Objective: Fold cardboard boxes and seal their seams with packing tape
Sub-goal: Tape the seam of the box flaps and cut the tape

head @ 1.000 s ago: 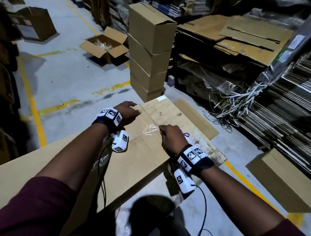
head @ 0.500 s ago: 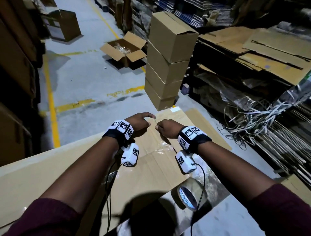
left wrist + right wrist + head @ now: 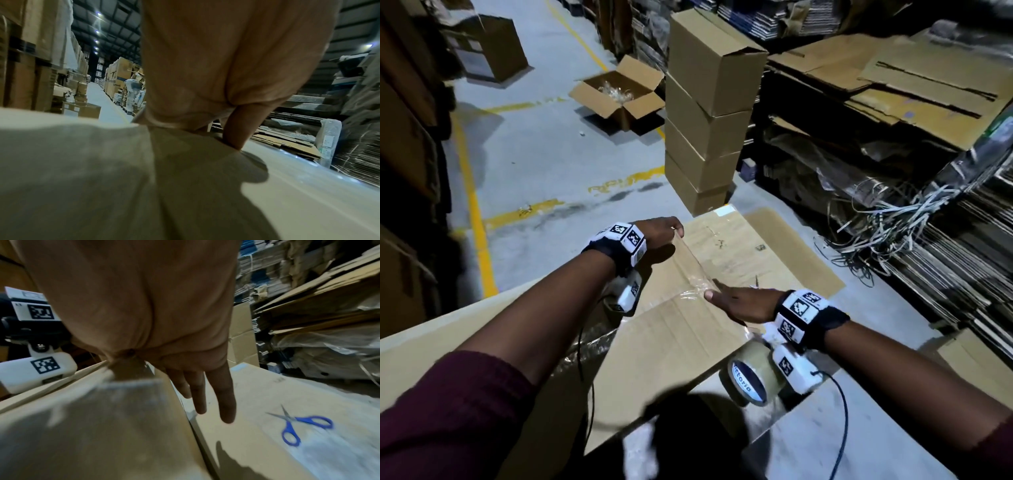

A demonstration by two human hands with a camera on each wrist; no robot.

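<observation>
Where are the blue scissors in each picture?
Head view: the scissors are mostly hidden; thin blade tips seem to peek out just beyond the right hand.
Left wrist view: not in it.
Right wrist view: lying open, to the right of the straight fingers.
Shared landmark: the flat cardboard they lie on.

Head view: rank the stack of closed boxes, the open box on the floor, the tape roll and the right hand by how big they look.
1. stack of closed boxes
2. open box on the floor
3. and 4. unsure: the tape roll and the right hand look much alike, and both sit far nearer the camera than the boxes.
</observation>
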